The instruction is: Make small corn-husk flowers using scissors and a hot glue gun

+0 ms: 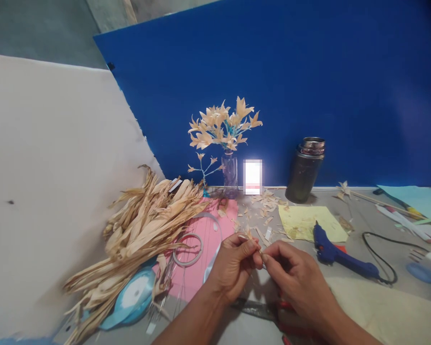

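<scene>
In the middle of the head view, my left hand is closed around a small pale corn husk flower, whose petal tips stick up past the fingers. My right hand meets it from the other side. Its thumb and index finger pinch the flower's base, where a thin strand or wire may run; it is too small to make out. Below the wrists lie scissors with red handles, partly hidden by my right arm. Husk scraps are scattered just beyond the fingers.
Dried corn husks and a blue ribbon roll lie left, beside pink paper and a tape roll. A vase of husk flowers stands behind. On the right are a thermos, yellow paper and a corded glue gun.
</scene>
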`<state>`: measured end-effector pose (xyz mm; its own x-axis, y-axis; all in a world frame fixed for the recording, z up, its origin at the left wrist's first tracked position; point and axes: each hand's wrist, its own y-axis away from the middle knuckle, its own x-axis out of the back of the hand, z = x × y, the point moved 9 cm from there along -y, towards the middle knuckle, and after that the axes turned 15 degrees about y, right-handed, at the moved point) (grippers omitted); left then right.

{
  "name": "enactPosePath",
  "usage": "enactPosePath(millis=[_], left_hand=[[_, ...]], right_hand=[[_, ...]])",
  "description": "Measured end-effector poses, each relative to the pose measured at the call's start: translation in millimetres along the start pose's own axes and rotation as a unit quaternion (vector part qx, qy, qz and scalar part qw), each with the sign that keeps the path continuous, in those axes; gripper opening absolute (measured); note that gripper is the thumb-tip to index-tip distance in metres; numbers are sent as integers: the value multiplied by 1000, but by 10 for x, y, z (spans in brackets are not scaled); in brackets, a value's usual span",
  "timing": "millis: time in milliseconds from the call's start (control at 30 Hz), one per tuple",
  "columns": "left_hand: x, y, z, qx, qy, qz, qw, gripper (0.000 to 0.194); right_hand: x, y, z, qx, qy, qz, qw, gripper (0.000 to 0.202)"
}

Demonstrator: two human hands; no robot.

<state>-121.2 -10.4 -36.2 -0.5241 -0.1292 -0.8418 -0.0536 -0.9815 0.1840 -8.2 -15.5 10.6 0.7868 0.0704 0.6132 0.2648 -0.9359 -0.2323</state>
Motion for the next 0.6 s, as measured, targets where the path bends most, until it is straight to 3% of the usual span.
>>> enactPosePath(millis=[200,600], left_hand=[[-19,5,-6,-2,-33,-19,999,32],[-12,10,45,-29,-48,-7,998,30]], right_hand=[[9,2,-17,6,13,-7,1000,25],[33,-9,-22,25,36,19,999,25]])
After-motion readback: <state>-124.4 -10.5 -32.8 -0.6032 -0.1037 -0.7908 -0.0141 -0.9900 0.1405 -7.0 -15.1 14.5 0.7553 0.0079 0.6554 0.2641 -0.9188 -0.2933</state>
